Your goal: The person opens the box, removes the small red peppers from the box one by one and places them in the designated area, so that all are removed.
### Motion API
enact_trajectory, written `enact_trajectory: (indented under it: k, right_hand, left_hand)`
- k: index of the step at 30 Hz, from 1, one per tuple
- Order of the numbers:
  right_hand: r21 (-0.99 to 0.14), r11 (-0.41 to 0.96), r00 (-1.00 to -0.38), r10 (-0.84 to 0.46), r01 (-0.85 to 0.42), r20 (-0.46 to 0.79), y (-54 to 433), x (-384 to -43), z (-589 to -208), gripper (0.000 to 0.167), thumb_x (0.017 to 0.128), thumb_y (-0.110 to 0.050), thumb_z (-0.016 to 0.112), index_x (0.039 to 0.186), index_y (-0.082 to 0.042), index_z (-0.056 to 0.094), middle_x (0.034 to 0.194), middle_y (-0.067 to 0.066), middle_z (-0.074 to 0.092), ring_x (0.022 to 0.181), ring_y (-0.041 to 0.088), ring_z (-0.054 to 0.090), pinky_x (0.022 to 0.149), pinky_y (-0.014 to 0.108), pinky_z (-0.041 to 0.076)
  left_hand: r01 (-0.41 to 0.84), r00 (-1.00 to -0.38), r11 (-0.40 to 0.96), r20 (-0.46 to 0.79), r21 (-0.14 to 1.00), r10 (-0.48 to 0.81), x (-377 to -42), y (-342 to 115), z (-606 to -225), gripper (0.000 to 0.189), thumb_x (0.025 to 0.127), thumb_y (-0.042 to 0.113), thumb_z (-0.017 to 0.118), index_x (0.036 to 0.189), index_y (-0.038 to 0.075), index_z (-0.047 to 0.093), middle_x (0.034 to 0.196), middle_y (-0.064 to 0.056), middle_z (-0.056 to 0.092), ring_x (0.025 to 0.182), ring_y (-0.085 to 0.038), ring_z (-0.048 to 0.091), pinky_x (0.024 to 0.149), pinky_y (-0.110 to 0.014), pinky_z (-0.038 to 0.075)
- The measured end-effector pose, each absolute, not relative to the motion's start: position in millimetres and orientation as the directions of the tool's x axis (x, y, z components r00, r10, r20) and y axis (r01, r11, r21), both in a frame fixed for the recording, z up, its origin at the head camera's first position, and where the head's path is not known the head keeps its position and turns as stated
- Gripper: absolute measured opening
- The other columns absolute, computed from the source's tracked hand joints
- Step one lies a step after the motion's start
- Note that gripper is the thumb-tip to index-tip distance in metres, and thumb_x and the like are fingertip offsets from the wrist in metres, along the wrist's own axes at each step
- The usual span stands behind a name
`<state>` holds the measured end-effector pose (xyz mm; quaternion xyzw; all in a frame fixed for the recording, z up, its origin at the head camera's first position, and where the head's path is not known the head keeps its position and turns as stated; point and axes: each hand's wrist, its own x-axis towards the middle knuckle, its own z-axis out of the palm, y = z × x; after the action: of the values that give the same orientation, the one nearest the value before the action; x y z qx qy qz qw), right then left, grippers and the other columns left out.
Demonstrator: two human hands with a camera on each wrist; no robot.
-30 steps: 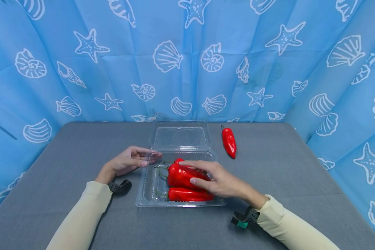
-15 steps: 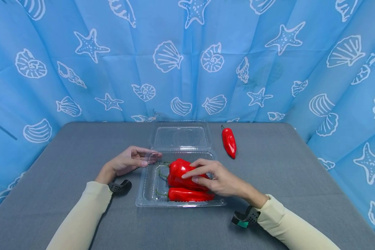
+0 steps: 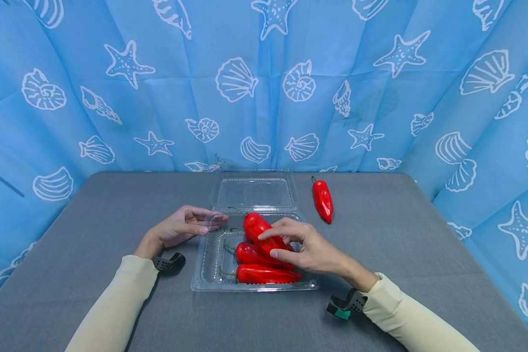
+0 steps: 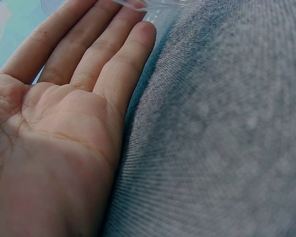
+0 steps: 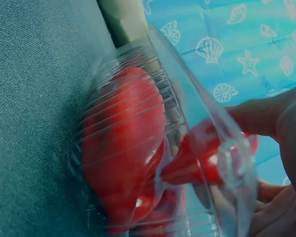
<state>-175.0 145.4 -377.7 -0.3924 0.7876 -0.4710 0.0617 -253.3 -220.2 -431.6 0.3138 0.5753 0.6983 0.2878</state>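
A clear plastic clamshell box (image 3: pixel 211 282) lies on the table with its lid (image 3: pixel 255 193) folded back. My right hand (image 3: pixel 310 244) holds a red pepper (image 3: pixel 257 226) between thumb and fingers above the box's far half, its stem pointing away to the left. Below it, a middle red pepper (image 3: pixel 253 254) and a near red pepper (image 3: pixel 268 275) lie side by side in the box. Another green stem shows beneath the held pepper; its body is mostly hidden. At the box's left wall rests my left hand (image 3: pixel 180 227), fingers straight, palm facing the box.
One more red pepper (image 3: pixel 322 200) lies on the grey table (image 3: pixel 378 234), right of the lid. A blue curtain (image 3: pixel 264 98) with shell prints hangs behind the table's far edge. Through the box wall, red peppers (image 5: pixel 123 143) show in the right wrist view.
The right fingers have curled round the top pepper and shifted it up and away from me, tilting it. More of the middle pepper now shows. My left hand has stayed still.
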Motion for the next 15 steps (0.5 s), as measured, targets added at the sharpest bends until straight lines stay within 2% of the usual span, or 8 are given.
enact_trajectory:
  k: [5, 9, 15]
  right_hand:
    - [-0.808, 0.225, -0.703, -0.647, -0.545, 0.294, 145.1, -175.4, -376.9, 0.047, 0.090, -0.008, 0.074, 0.135, -0.016, 0.062, 0.132, 0.003, 0.059, 0.110, 0.022, 0.060, 0.091, 0.041, 0.058]
    - [-0.823, 0.213, -0.710, -0.642, -0.527, 0.289, 145.6, -175.7, -375.5, 0.058, 0.091, -0.008, 0.073, 0.144, -0.017, 0.054, 0.133, 0.005, 0.057, 0.107, 0.022, 0.064, 0.091, 0.043, 0.059]
    - [-0.843, 0.209, -0.723, -0.637, -0.496, 0.267, 146.6, -176.8, -375.2, 0.065, 0.090, -0.007, 0.073, 0.150, -0.017, 0.050, 0.125, 0.006, 0.056, 0.107, 0.026, 0.062, 0.088, 0.047, 0.060]
  left_hand:
    - [-0.042, -0.639, -0.166, 0.102, 0.985, 0.763, -252.9, -220.2, -430.9, 0.049, 0.094, -0.002, 0.064, 0.141, -0.010, 0.051, 0.144, -0.020, 0.056, 0.137, -0.027, 0.051, 0.113, -0.039, 0.041]
    - [-0.042, -0.641, -0.166, 0.101, 0.985, 0.761, -252.7, -220.3, -430.8, 0.049, 0.094, -0.002, 0.064, 0.141, -0.010, 0.052, 0.144, -0.020, 0.056, 0.137, -0.027, 0.051, 0.113, -0.039, 0.041]
    - [-0.046, -0.645, -0.165, 0.096, 0.985, 0.758, -252.2, -220.2, -430.4, 0.049, 0.094, -0.002, 0.064, 0.141, -0.009, 0.053, 0.144, -0.020, 0.057, 0.136, -0.027, 0.052, 0.113, -0.039, 0.041]
